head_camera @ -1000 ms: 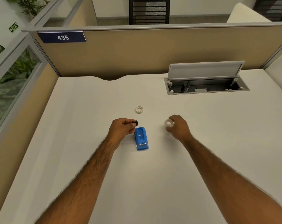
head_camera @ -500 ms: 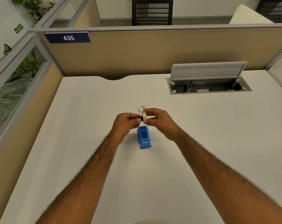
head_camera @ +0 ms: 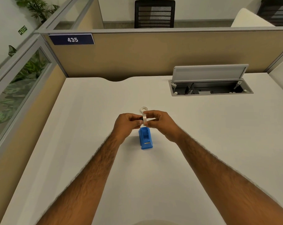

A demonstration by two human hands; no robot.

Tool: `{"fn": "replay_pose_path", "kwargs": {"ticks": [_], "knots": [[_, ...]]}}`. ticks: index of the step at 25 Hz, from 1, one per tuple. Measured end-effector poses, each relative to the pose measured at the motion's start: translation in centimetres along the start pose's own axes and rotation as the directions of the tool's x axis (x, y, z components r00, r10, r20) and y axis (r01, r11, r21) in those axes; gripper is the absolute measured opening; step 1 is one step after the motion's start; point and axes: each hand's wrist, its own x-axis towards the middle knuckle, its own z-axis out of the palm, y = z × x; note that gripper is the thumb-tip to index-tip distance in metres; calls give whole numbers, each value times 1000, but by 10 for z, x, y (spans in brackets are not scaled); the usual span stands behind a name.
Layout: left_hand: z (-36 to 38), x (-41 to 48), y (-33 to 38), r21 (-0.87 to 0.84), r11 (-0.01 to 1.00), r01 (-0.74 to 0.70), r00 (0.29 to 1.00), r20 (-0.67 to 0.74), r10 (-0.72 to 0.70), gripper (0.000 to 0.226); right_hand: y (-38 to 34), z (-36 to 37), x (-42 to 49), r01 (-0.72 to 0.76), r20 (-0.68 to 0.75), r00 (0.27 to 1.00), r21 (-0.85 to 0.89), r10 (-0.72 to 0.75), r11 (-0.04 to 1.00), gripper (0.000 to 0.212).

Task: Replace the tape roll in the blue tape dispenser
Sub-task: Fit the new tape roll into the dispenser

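The blue tape dispenser (head_camera: 145, 139) stands on the white desk, its roll slot open on top. Just above its far end my two hands meet. My left hand (head_camera: 127, 125) pinches a small black spindle (head_camera: 140, 118), mostly hidden by the fingers. My right hand (head_camera: 160, 122) holds a pale tape roll (head_camera: 144, 119) on edge, pressed against the spindle. A second ring of tape (head_camera: 144, 109) lies flat on the desk just beyond my hands.
An open grey cable hatch (head_camera: 209, 89) with its lid raised is set into the desk at the back right. Beige partition panels (head_camera: 137, 54) close off the back and left sides. The desk surface (head_camera: 89, 127) stretches wide on both sides of the dispenser.
My right hand picked up the tape roll from the desk on the right and brought it left to meet the spindle in my left hand above the dispenser.
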Motion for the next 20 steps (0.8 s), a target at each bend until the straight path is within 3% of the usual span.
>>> {"fn": "replay_pose_path", "kwargs": {"ticks": [13,17,20], "knots": [[0,-8,-4,12,1000,17,1000,-15,-17,20,4,5,1,-13,33,999,-75,16,997,47],[2,-8,-10,39,999,30,999,-27,-29,17,6,7,4,-29,32,999,-181,35,983,47],[7,-8,-18,119,991,58,998,-30,-55,17,10,7,6,-6,75,997,-377,37,926,54]]}}
